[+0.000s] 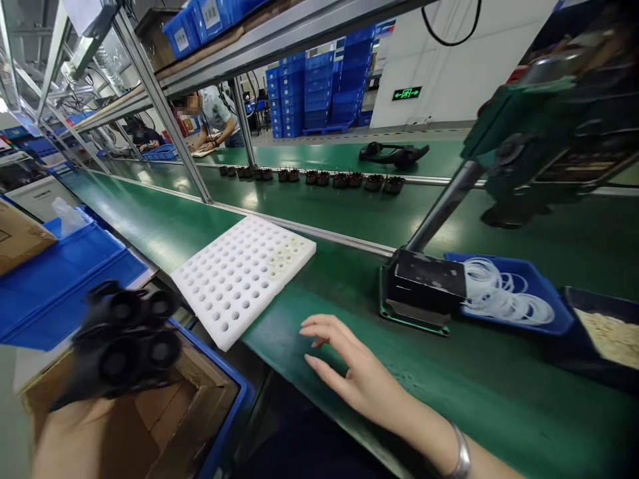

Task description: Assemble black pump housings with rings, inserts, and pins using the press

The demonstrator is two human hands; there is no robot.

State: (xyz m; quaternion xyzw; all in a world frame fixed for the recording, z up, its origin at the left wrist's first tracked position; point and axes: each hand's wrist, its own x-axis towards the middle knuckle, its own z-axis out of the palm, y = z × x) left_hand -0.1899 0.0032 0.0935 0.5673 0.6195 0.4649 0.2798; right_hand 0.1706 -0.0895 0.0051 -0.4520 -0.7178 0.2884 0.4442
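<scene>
Over an open cardboard box (200,426) at the lower left, my left hand (82,419) holds several black cup-like parts (124,339) bunched together, their round openings facing the camera. My right hand (344,366) is held low at the green bench's front edge, fingers apart and nothing in them. Between the two hands and farther back lies a white tray (234,279) with rows of round holes. Small pale pieces (287,256) fill several holes at its right corner. The tray's near corner juts past the bench edge.
A green press (419,286) stands right of the tray. Beside it are a blue bin of white rings (504,293) and a dark bin of pale pieces (609,336). Black parts (319,177) line the bench behind. A metal post (160,106) rises there; a person (219,116) works beyond.
</scene>
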